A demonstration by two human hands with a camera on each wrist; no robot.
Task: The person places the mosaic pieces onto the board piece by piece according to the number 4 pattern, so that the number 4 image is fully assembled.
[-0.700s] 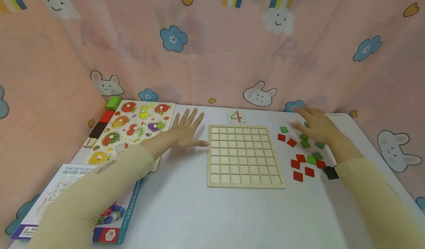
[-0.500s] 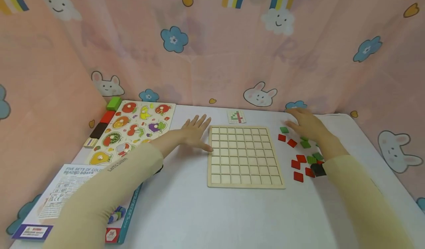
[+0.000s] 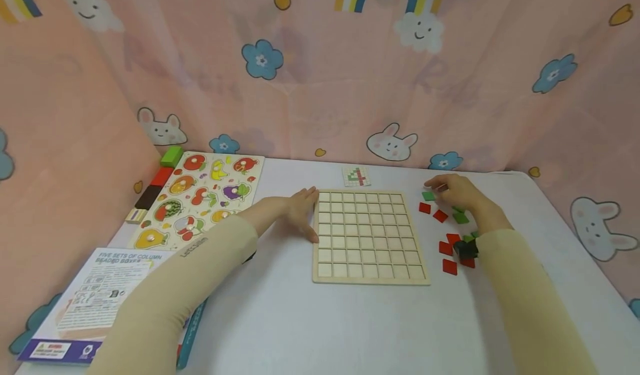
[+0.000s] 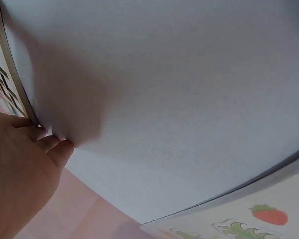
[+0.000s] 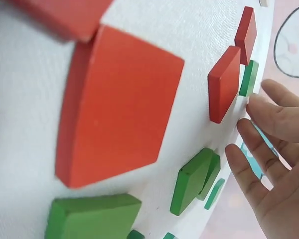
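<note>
1. Reaching with your right hand point(image 3: 457, 193), you have relaxed, loosely spread fingers point(image 5: 269, 149) holding nothing, tips at the green tile point(image 3: 428, 195) at the far end of the loose tiles, right of the wooden grid board point(image 3: 370, 236).
2. Pinch that tile by its edges, lift straight up, don't nudge the red tiles point(image 3: 432, 211) just beside it.
3. Keep your left hand point(image 3: 300, 208) flat, fingers straight against the board's left edge, gripping nothing; press lightly so the board doesn't slide.
4. Check the pattern card point(image 3: 356, 176) behind the board before choosing a cell.
5. Counts: one grid board, all cells bare; one pattern card; about six red tiles and roughly four green in view, some hidden under your wrist.
6. One fruit peg puzzle point(image 3: 197, 197) and one beads box point(image 3: 100, 303) on the left.
</note>
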